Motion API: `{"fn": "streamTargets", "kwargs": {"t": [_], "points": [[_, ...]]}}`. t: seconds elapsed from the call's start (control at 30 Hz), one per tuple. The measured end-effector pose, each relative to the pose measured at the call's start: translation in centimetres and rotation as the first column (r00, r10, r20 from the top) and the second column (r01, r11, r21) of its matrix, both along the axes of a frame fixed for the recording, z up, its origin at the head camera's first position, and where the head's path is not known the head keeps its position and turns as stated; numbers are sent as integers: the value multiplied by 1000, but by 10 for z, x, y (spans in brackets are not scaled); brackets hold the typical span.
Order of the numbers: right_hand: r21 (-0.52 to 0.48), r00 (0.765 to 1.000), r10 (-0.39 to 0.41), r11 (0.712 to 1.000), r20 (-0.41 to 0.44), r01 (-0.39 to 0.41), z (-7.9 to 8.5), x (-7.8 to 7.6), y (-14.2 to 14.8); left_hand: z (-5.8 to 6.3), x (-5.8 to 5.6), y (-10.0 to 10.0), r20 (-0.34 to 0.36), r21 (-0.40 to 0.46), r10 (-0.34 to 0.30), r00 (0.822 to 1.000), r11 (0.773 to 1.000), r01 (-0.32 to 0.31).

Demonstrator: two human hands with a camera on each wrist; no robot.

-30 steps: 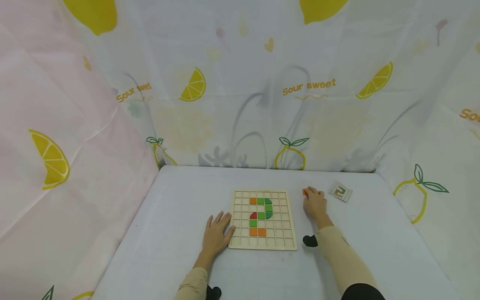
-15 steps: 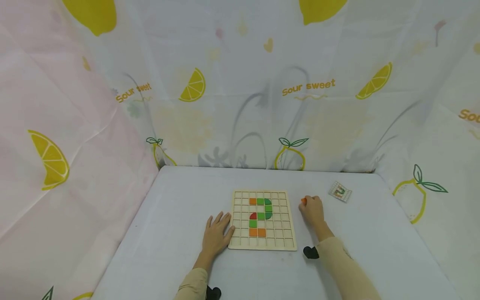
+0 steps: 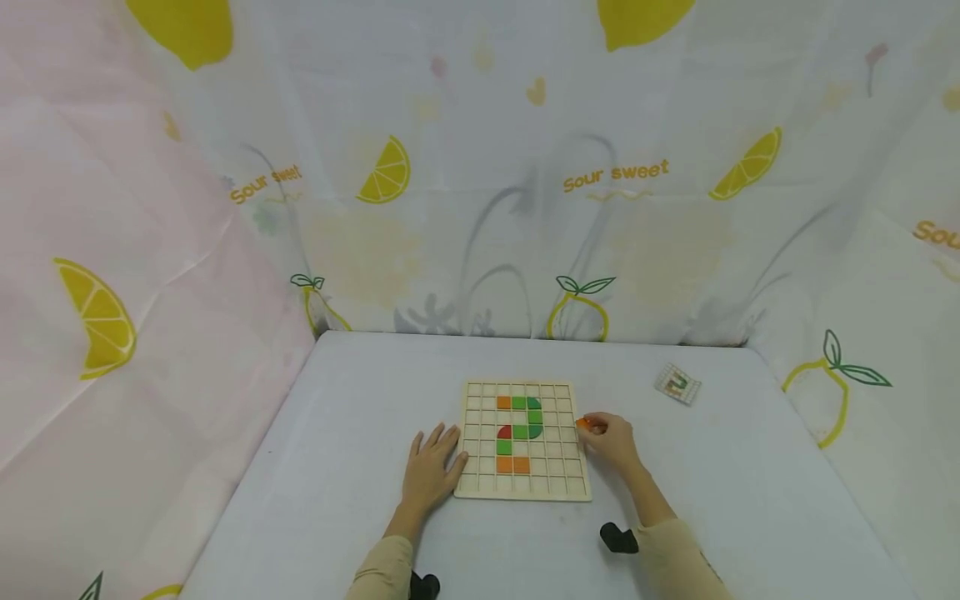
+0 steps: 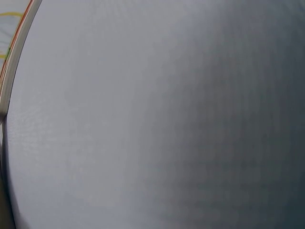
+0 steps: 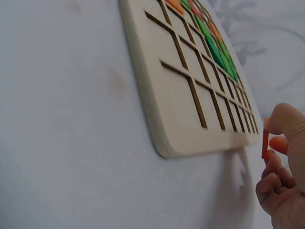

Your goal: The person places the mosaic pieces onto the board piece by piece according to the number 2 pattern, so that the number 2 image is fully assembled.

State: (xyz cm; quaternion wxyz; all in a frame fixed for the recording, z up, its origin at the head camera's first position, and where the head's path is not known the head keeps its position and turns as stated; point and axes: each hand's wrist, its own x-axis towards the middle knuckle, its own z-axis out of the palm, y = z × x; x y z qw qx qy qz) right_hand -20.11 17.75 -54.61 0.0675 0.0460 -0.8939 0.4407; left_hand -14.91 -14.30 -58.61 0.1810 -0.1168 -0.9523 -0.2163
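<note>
A square wooden grid board (image 3: 558, 483) lies on the white table, with orange, green and red tiles set in its cells in the shape of a 2. My left hand (image 3: 429, 473) lies flat with spread fingers at the board's left edge. At the right edge, my right hand (image 3: 613, 440) pinches a small orange tile (image 3: 582, 423) between thumb and fingers. The right wrist view shows that orange tile (image 5: 265, 139) held upright on its edge, beside the near corner of the board (image 5: 178, 138). Only a sliver of the board's side (image 4: 16, 52) shows in the left wrist view.
A small pattern card (image 3: 678, 384) printed with a 2 on a grid lies at the back right of the white table (image 3: 360, 375). Lemon-printed cloth (image 3: 480, 167) hangs behind and at both sides.
My right hand has come from the back right toward me and leftward to the board's right edge, carrying the orange tile. My left hand stays at the left edge.
</note>
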Motion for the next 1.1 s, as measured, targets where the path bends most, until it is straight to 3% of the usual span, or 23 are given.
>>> {"fn": "streamTargets", "kwargs": {"t": [0.13, 0.33, 0.53, 0.6, 0.73, 0.8, 1.1], "points": [[-6, 993, 105, 994, -59, -105, -3, 18, -23, 0, 0, 0, -13, -3, 2, 1000, 1000, -2], [138, 951, 271, 958, -149, -251, -11, 35, -47, 1, 1, 1, -15, -7, -3, 1000, 1000, 3], [278, 904, 346, 920, -249, -276, -19, 42, -53, 3, 2, 1, 3, -3, 0, 1000, 1000, 0], [309, 867, 367, 913, -337, -266, -22, 42, -53, 3, 2, 1, 4, 0, 1, 1000, 1000, -1], [358, 767, 391, 906, -508, -225, -31, 43, -52, 3, 2, 1, -2, 0, 0, 1000, 1000, 0], [356, 735, 381, 912, -561, -201, -36, 44, -52, 3, 2, 1, -2, 0, -2, 1000, 1000, 2], [259, 741, 296, 951, -603, -169, -42, 50, -57, 2, 1, 0, -5, -9, 3, 1000, 1000, -3]]}}
